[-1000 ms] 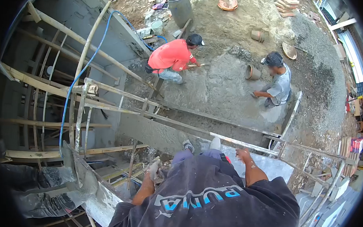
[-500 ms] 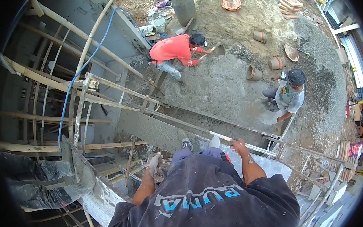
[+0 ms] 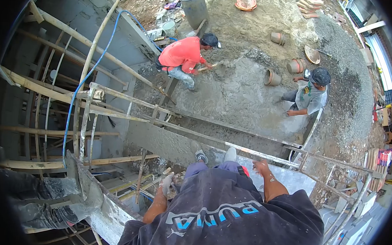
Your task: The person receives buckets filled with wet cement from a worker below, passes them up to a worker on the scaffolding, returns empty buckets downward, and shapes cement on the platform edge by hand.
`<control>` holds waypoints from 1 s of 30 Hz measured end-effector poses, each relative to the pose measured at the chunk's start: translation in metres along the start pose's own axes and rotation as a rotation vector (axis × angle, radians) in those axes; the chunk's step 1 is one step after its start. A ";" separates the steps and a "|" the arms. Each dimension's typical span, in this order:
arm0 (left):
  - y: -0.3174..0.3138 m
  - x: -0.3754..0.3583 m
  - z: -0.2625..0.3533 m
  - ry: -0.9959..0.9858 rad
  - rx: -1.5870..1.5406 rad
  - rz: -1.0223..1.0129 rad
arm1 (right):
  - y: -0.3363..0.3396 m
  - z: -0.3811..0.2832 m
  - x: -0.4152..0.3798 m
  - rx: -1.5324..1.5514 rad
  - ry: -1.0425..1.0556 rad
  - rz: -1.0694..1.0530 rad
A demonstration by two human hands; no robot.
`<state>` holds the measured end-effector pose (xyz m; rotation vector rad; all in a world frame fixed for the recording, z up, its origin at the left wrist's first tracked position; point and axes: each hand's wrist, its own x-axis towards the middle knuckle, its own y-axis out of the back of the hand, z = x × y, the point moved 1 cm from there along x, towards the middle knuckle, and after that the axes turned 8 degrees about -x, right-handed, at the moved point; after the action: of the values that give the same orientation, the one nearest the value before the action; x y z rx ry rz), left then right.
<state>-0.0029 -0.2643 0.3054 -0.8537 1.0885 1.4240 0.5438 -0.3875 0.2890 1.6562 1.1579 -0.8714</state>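
Note:
My left hand (image 3: 166, 183), coated with grey cement, is low beside my left thigh. Its fingers look curled, and a small light-brown piece shows at their tips; what it is I cannot make out. Just below the white-painted scaffold rail (image 3: 265, 156) hangs my right hand (image 3: 260, 167), fingers loosely bent and seemingly holding nothing. My shoes (image 3: 230, 154) stand on a cement-smeared board (image 3: 168, 141) behind that rail. My dark shirt (image 3: 227, 208) fills the bottom middle.
Below, a person in a red shirt (image 3: 180, 53) works a shovel in wet mortar (image 3: 242, 89). Another person (image 3: 311, 95) crouches at the right near buckets (image 3: 273, 77). Muddy boots (image 3: 85, 201) of someone stand at my left on a plank. Bamboo poles (image 3: 60, 97) and a blue hose (image 3: 90, 72) cross the left side.
My right hand has come off the rail and dropped slightly toward me. The red-shirted person's shovel has moved down into the mortar. The crouching person's arm has shifted left.

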 end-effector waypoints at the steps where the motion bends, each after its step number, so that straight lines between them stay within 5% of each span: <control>1: 0.002 0.007 -0.005 0.022 0.037 -0.009 | 0.001 0.007 0.005 -0.017 -0.034 -0.009; 4: -0.020 -0.042 0.015 0.001 -0.068 0.102 | 0.002 0.014 0.005 -0.004 -0.029 -0.008; 16: -0.035 -0.049 0.045 -0.024 -0.107 -0.005 | 0.003 -0.072 -0.023 -0.009 0.130 -0.011; 22: -0.041 -0.059 0.036 -0.168 -0.167 0.041 | 0.000 -0.053 0.000 -0.002 0.141 0.020; 30: -0.033 -0.049 0.022 -0.060 -0.009 0.077 | 0.002 -0.016 0.010 -0.035 0.021 -0.005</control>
<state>0.0386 -0.2601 0.3526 -0.7775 1.0798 1.5097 0.5496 -0.3698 0.2863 1.6381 1.1853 -0.8346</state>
